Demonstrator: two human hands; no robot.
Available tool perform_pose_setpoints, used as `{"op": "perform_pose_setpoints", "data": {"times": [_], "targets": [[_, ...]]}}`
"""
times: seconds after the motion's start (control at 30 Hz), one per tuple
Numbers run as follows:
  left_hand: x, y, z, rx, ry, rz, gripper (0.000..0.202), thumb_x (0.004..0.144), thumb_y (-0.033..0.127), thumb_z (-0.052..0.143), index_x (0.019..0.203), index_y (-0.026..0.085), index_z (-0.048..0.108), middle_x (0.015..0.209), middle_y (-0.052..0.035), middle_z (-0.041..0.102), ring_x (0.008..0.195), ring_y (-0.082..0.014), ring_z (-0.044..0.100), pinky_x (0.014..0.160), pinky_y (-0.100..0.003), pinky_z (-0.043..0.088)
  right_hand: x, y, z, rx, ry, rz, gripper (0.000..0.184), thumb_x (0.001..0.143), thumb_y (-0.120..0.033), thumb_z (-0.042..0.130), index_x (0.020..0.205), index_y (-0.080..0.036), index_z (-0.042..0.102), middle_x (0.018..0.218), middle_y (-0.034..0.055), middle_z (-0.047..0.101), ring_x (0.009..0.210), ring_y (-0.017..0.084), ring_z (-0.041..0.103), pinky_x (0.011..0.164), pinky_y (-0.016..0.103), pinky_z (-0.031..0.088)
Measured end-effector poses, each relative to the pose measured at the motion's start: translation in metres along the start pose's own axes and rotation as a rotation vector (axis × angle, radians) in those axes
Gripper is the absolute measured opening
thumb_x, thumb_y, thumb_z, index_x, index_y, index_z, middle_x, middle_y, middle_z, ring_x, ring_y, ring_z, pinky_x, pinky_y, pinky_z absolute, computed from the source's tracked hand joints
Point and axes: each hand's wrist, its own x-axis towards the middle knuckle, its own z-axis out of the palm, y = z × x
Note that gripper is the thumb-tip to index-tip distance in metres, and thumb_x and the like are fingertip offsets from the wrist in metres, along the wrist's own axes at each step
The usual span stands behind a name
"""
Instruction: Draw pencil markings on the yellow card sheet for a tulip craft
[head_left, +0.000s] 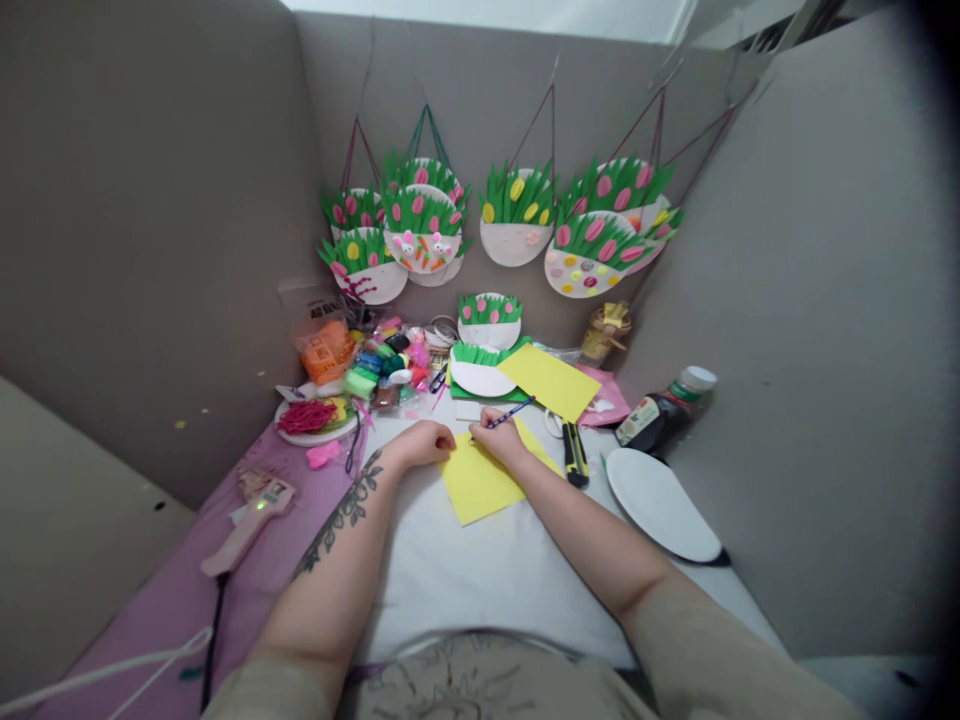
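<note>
A yellow sheet of paper [480,485] lies on the white-covered table in front of me. My right hand [502,437] rests on it, fingers closed round a dark blue patterned pencil [517,411] whose lower end meets the sheet near its upper left part. At the sheet's left edge, my left hand [426,444] has its fingers curled and pressed against the paper. A second yellow sheet [551,380] lies just beyond, partly over green paper [491,393]. To the right of my right hand is a black and yellow utility knife [575,455].
A pink glue gun [251,525] with a cord lies left. Clay packets [390,365] and a plate of red string [311,417] sit back left. A dark bottle [666,410] and a white half plate [660,503] are at right. Decorated half plates [517,243] hang along the back panel.
</note>
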Motion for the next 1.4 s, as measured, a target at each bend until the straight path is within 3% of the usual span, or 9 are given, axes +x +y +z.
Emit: {"op": "perform_pose_setpoints", "data": {"times": [0.2, 0.5, 0.83, 1.4], "targets": [[-0.001, 0.0014, -0.0009, 0.002, 0.003, 0.008, 0.033, 0.064, 0.017, 0.057, 0.093, 0.015, 0.071, 0.083, -0.0047, 0.071, 0.07, -0.016, 0.061, 0.061, -0.022, 0.042, 0.0021, 0.0007, -0.001, -0.002, 0.065, 0.02, 0.019, 0.062, -0.029, 0.053, 0.054, -0.021, 0.038, 0.05, -0.0065, 0.038, 0.053, 0.012, 0.037, 0.051, 0.023, 0.029], [-0.0011, 0.0034, -0.0013, 0.008, -0.001, 0.003, 0.034, 0.064, 0.015, 0.056, 0.094, 0.016, 0.072, 0.083, -0.0046, 0.072, 0.071, -0.0163, 0.061, 0.062, -0.022, 0.042, -0.0009, 0.0028, -0.0003, 0.001, -0.052, -0.012, 0.018, 0.057, -0.024, 0.052, 0.05, -0.021, 0.036, 0.047, -0.0068, 0.035, 0.05, 0.011, 0.035, 0.048, 0.022, 0.027], [-0.0018, 0.0053, -0.002, 0.005, 0.002, -0.006, 0.033, 0.064, 0.014, 0.056, 0.093, 0.016, 0.072, 0.083, -0.0038, 0.071, 0.071, -0.0153, 0.06, 0.061, -0.021, 0.041, -0.0018, 0.0012, -0.0008, -0.026, -0.075, -0.018, 0.018, 0.057, -0.025, 0.052, 0.05, -0.021, 0.036, 0.048, -0.0067, 0.036, 0.052, 0.012, 0.036, 0.05, 0.022, 0.029], [-0.0022, 0.0055, -0.0031, 0.003, -0.004, -0.006, 0.033, 0.064, 0.015, 0.057, 0.093, 0.016, 0.071, 0.083, -0.0039, 0.071, 0.07, -0.0155, 0.061, 0.061, -0.021, 0.041, 0.0011, 0.0009, 0.0, -0.016, 0.025, -0.003, 0.017, 0.061, -0.026, 0.05, 0.053, -0.021, 0.036, 0.05, -0.0064, 0.037, 0.052, 0.012, 0.036, 0.05, 0.023, 0.028]]}}
